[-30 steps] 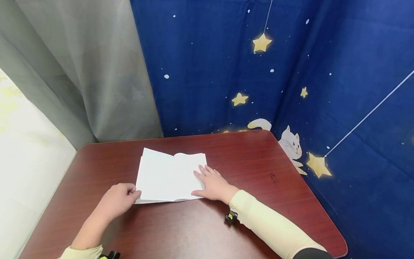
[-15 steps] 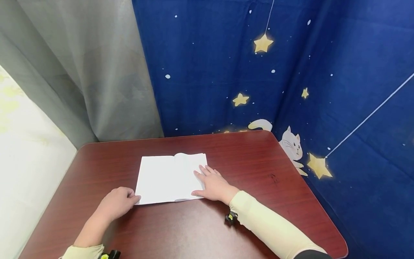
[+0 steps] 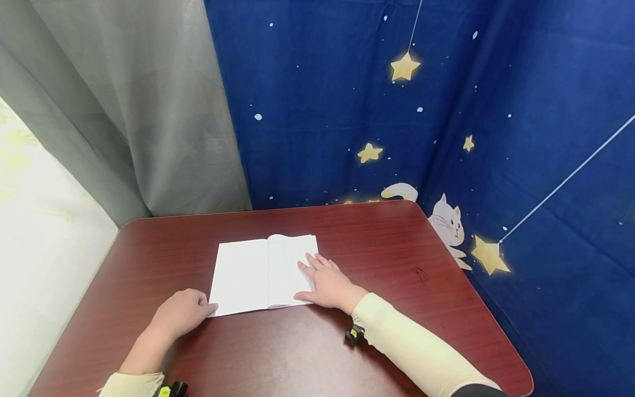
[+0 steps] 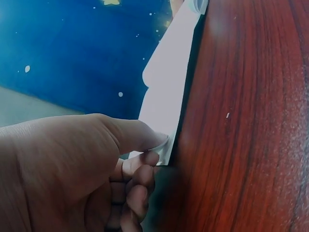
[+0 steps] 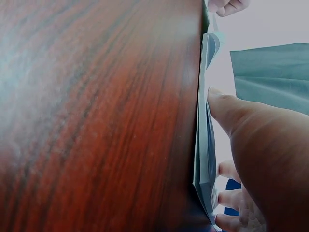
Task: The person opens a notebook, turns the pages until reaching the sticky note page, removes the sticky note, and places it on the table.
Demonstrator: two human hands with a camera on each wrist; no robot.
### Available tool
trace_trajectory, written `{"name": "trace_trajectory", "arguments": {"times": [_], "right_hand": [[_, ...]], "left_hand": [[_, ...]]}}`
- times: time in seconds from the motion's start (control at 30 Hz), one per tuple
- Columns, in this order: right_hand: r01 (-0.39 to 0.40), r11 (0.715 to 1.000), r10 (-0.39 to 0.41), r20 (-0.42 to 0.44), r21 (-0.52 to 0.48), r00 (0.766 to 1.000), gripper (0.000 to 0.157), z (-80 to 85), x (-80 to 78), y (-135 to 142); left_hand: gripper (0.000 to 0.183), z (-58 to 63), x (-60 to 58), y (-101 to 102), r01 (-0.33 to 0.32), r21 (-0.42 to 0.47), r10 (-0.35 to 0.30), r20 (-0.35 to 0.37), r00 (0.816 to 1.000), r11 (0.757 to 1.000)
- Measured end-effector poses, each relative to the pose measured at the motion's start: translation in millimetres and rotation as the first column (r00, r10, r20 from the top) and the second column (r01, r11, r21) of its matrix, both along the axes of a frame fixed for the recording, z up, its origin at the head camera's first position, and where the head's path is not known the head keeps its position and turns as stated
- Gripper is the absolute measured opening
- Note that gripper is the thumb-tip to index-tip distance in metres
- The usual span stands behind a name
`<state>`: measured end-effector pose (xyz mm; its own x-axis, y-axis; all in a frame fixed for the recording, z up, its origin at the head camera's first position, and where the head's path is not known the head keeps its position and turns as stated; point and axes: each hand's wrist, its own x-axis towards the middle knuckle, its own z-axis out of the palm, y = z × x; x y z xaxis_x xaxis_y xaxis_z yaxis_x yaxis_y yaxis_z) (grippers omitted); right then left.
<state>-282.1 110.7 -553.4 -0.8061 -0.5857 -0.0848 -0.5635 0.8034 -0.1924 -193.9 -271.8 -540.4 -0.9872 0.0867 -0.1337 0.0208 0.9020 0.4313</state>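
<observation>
An open notebook (image 3: 240, 275) with blank white pages lies on the table, its spine running away from me. At its near left corner, my left hand (image 3: 182, 311) pinches the page edge between thumb and curled fingers. In the left wrist view the thumb (image 4: 142, 137) lies on top of the page corner, with the index fingertip just below it. My right hand (image 3: 328, 284) rests with spread fingers on the right-hand page. The right wrist view shows its thumb on the page and the thick stack of sheets (image 5: 205, 145) edge-on.
The reddish-brown wooden table (image 3: 397, 264) extends around the notebook. Behind it hang a grey curtain (image 3: 183, 110) and a blue curtain (image 3: 317, 99) printed with stars and a cat. A bright white surface (image 3: 44, 248) stands along the left side.
The raised left-hand sheet has come down and now lies flat on the left side. My left hand has lowered slightly towards me. The right hand has stayed put.
</observation>
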Motion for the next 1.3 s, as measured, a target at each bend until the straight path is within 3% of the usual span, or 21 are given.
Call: {"name": "trace_trajectory", "arguments": {"times": [0.27, 0.43, 0.53, 0.6, 0.73, 0.8, 1.03, 1.17, 1.3], "right_hand": [[-0.001, 1.0, 0.001, -0.004, 0.008, 1.0, 0.093, 0.1, 0.4, -1.6], [-0.002, 1.0, 0.002, -0.002, 0.015, 1.0, 0.093, -0.4, -0.2, -2.0], [0.0, 1.0, 0.0, 0.003, 0.013, 1.0, 0.094, 0.3, -0.3, -2.0], [0.002, 1.0, -0.002, 0.004, 0.009, 1.0, 0.094, 1.1, -0.3, -2.0], [0.006, 1.0, -0.006, 0.004, 0.005, 1.0, 0.093, 3.7, 0.0, -2.2], [0.007, 1.0, -0.007, 0.003, 0.003, 1.0, 0.093, 4.1, -0.4, -2.6], [0.007, 1.0, -0.007, 0.013, -0.01, 1.0, 0.093, 5.2, 0.4, -2.9], [0.014, 1.0, -0.014, 0.015, -0.012, 1.0, 0.092, 4.7, 0.7, -2.2], [0.011, 1.0, -0.011, 0.015, -0.012, 1.0, 0.092, 3.6, 1.1, -2.5]], "left_hand": [[0.044, -0.7, -2.3, 3.2, 0.005, -0.055, -0.006, -0.015, 1.0, 0.998], [0.034, 5.2, -9.7, 17.0, 0.011, -0.057, -0.018, -0.114, 0.993, 0.998], [0.026, 9.3, -19.6, 32.3, 0.057, -0.072, -0.071, -0.22, 0.973, 0.996], [0.026, 10.9, -27.8, 43.1, 0.106, -0.11, -0.134, -0.289, 0.948, 0.988], [0.046, 13.3, -42.1, 62.9, 0.191, -0.183, -0.245, -0.339, 0.908, 0.964], [0.058, 14.1, -47.3, 69.7, 0.212, -0.21, -0.271, -0.311, 0.911, 0.954], [0.091, 21.0, -56.2, 77.8, 0.223, -0.22, -0.24, -0.054, 0.969, 0.95], [0.105, 24.7, -58.2, 78.4, 0.225, -0.155, -0.218, 0.056, 0.974, 0.962], [0.112, 24.1, -57.5, 79.1, 0.214, -0.117, -0.202, 0.106, 0.974, 0.97]]}}
